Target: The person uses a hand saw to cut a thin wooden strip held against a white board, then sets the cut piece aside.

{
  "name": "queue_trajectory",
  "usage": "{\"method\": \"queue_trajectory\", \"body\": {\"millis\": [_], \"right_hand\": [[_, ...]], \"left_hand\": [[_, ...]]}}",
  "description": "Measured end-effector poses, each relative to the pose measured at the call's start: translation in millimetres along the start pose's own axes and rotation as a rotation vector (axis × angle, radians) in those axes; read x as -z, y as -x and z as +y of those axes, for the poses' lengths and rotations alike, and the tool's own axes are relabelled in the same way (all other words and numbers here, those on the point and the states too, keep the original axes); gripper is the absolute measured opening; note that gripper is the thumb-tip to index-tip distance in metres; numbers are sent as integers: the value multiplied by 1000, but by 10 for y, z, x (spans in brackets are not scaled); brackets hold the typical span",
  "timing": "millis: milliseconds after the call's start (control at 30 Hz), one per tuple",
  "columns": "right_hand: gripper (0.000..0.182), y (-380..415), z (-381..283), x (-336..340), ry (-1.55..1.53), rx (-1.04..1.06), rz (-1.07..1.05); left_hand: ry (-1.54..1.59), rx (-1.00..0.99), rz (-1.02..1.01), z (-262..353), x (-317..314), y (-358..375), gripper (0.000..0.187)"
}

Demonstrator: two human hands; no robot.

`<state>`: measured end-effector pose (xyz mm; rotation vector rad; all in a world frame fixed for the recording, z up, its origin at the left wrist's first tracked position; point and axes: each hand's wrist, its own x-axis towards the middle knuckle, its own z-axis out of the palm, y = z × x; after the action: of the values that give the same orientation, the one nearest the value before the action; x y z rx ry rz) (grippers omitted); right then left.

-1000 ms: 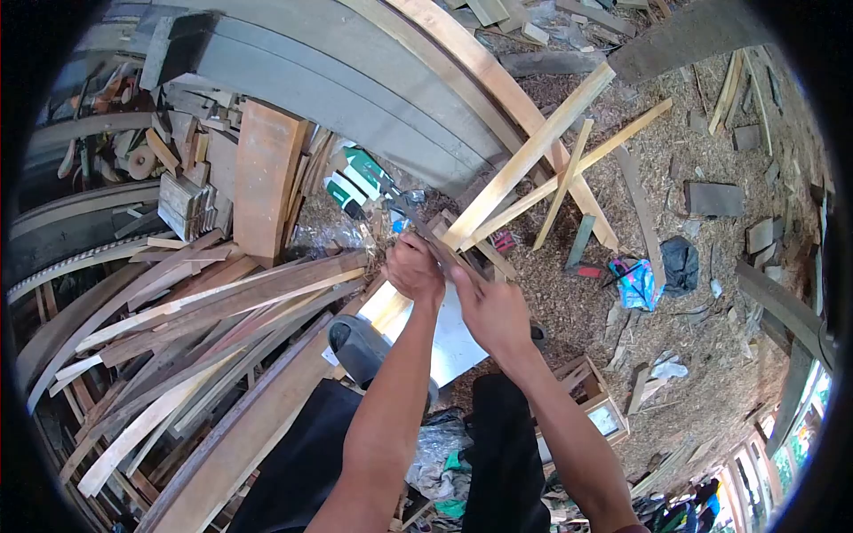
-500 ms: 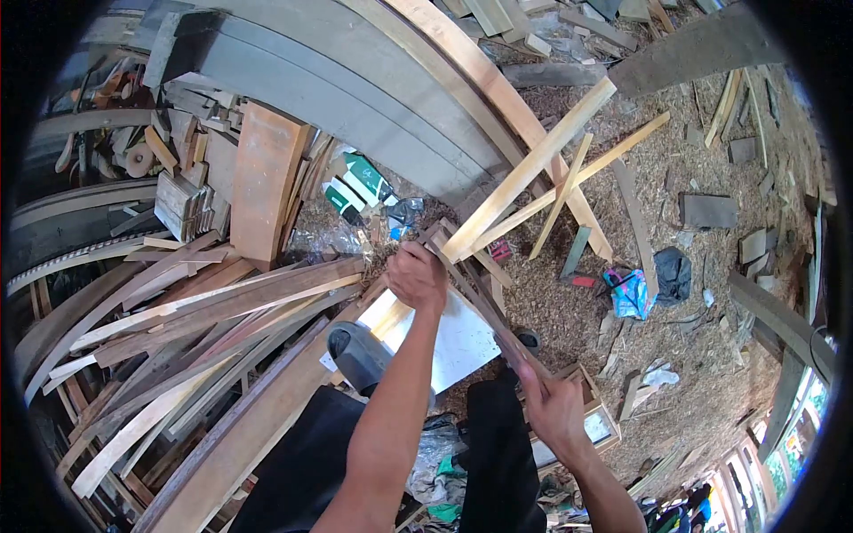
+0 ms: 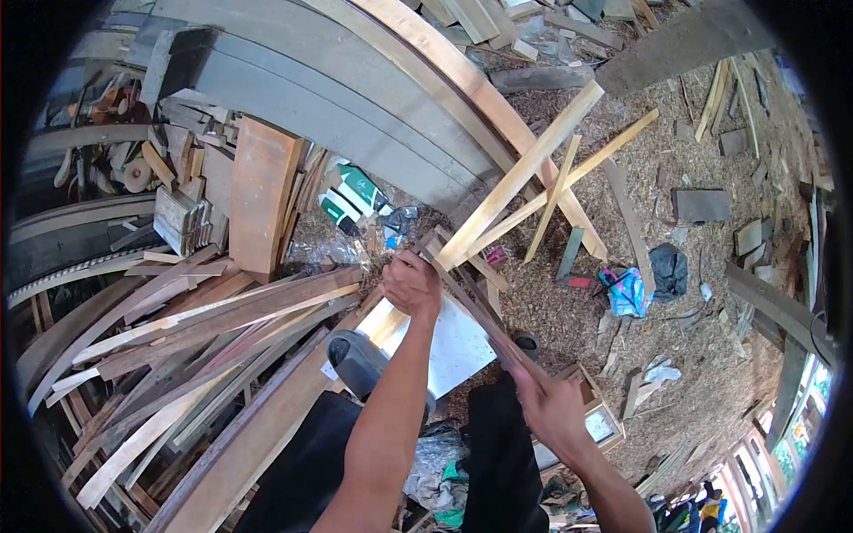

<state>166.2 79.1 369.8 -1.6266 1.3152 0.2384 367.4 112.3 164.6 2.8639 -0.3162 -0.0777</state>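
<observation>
A long, narrow dark wooden strip (image 3: 487, 329) slants from the upper middle down toward the right. My left hand (image 3: 411, 282) is closed at its far end, beside other short wood pieces whose contact is partly hidden. Lower down, my right hand (image 3: 553, 410) is wrapped round the near end, thumb along the wood. Below the strip and my left forearm lies a white panel (image 3: 458, 351). A dark slipper (image 3: 355, 362) on my foot rests at the panel's left edge. Just past my left hand, pale planks (image 3: 524, 173) lie crossed.
Many long wooden strips (image 3: 204, 346) are heaped on the left. A wide reddish board (image 3: 264, 191) leans behind them. Large grey planks (image 3: 346, 98) span the back. Sawdust covers the ground, with a blue bag (image 3: 627, 293) and a small wooden box frame (image 3: 591, 395) at right.
The view has shifted slightly. Both hands keep their hold on the wooden strip, with hardly any visible movement along it.
</observation>
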Motion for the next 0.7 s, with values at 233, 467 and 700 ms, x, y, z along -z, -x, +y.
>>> {"method": "queue_trajectory", "body": {"millis": [233,467,700], "right_hand": [[37,-570,-95,-395,41,104,53],[36,-1005,-211,-809,53,95,81],[43,3,-48,-63,32,25,46]], "left_hand": [[-50,41,-89,9,26,4,40],[-37,0,-133,-58,17,0,41],[-20,18,-52,-28,-5,1,46]]}}
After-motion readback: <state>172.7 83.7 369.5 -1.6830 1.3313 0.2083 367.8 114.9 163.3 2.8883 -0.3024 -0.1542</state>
